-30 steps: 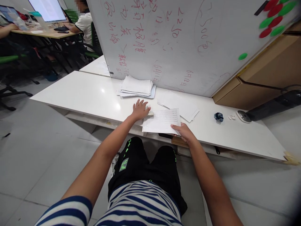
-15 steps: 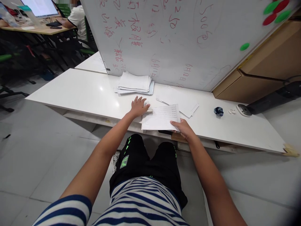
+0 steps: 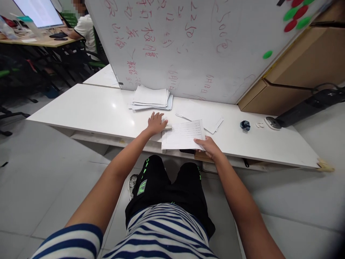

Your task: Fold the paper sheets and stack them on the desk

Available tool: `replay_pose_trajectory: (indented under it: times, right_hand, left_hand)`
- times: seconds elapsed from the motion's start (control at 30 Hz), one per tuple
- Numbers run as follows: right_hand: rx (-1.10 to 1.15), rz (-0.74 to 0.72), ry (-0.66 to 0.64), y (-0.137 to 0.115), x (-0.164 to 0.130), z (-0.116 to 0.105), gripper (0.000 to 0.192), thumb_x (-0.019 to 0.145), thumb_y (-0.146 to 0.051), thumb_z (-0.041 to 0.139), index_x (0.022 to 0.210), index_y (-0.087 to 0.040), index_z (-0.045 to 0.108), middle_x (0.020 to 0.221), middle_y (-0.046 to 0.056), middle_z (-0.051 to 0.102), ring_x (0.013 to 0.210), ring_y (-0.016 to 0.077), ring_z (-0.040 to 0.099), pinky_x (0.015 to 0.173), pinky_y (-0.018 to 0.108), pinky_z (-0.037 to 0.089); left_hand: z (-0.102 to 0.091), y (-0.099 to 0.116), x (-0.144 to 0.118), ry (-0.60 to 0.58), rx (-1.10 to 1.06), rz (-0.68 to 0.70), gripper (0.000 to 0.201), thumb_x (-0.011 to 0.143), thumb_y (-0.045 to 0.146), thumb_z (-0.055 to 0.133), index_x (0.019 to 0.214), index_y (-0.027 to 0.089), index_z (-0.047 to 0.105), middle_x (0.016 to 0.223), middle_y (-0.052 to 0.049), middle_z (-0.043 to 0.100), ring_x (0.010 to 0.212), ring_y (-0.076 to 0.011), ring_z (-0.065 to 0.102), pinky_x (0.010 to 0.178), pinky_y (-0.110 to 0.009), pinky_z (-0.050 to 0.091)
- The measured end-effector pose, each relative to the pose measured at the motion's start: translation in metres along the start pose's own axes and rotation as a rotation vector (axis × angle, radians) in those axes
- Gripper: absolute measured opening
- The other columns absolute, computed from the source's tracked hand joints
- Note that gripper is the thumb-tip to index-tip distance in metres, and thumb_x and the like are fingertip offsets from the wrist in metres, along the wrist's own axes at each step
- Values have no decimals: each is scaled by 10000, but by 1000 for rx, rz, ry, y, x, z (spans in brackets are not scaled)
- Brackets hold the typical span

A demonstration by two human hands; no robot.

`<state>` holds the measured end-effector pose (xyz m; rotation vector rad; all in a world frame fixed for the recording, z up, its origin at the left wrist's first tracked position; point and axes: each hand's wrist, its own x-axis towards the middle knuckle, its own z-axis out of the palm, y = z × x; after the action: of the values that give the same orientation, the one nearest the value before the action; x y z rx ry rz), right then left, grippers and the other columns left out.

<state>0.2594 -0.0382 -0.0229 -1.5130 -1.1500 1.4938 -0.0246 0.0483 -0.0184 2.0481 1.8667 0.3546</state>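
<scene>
1. The left hand (image 3: 156,124) lies palm down on the white table (image 3: 88,108) near its front edge, fingers spread apart and flat.
2. Under its fingertips, on the thumb side, sits a small pale block (image 3: 168,127); the hand rests on it, and what the block is cannot be told.
3. The block touches the left edge of a printed sheet (image 3: 183,135).
4. The sheet lies flat at the front edge of the table, its near edge hanging slightly past that edge.
5. The right hand (image 3: 208,147) pinches the sheet's near right corner, thumb on top, the other fingers curled beneath and out of sight.
6. A dark flat thing (image 3: 188,151) shows just under the sheet's near edge, below the tabletop; it is too hidden to name.
7. Behind the sheet, toward the table's back edge, lie loose papers (image 3: 207,120), partly tucked under its far side.
8. A stack of papers (image 3: 151,98) rests at the back edge, against the foot of a whiteboard (image 3: 188,46) covered in red writing.
9. Toward the right end of the table sit a small dark blue clip (image 3: 244,125), a small white bit (image 3: 259,125) and a round base (image 3: 272,122) of a black arm.
10. At the far left, another person (image 3: 83,27) sits at a wooden desk with a monitor (image 3: 40,12).
</scene>
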Motion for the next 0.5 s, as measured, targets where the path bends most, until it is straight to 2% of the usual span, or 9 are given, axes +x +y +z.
replay_pose_trajectory:
  times: [0.2, 0.27, 0.33, 0.4, 0.5]
  right_hand:
    - [-28, 61, 118, 15, -25, -30, 354, 751, -313, 726, 1043, -125, 656, 953, 122, 746, 564, 173, 652, 394, 265, 495]
    - [-33, 39, 156, 20, -34, -38, 357, 742, -320, 738, 1043, -139, 673, 1028, 116, 742, 718, 210, 708, 525, 297, 581]
    - [-39, 6, 189, 24, -40, -45, 364, 727, -328, 756, 1037, -151, 686, 1085, 108, 734, 902, 243, 718, 737, 342, 615]
    - [-52, -9, 209, 27, -45, -49, 375, 718, -341, 765, 1037, -157, 693, 1120, 106, 726, 1012, 261, 698, 895, 383, 578]
    - [-72, -1, 221, 32, -49, -51, 396, 721, -363, 762, 1055, -162, 692, 1154, 109, 713, 1069, 272, 679, 980, 419, 532]
  left_hand:
    - [3, 0, 2, 3, -9, -18, 678, 927, 561, 249, 1505, 209, 279, 1622, -84, 186, 1507, -294, -15, 1191, -534, 118]
    - [3, 0, 1, 2, 1, -20, 668, 927, 560, 245, 1499, 218, 293, 1621, -81, 191, 1508, -291, -8, 1190, -536, 117]
    - [3, 1, 1, 2, 5, -18, 662, 925, 560, 240, 1493, 226, 302, 1619, -76, 197, 1508, -288, -1, 1188, -540, 119]
    - [2, 0, 0, 4, 7, -17, 658, 923, 565, 235, 1488, 236, 310, 1618, -65, 203, 1508, -282, 2, 1189, -540, 120]
    - [2, 0, 0, -5, 7, -17, 658, 924, 565, 230, 1490, 239, 310, 1616, -53, 213, 1508, -277, 11, 1192, -533, 126]
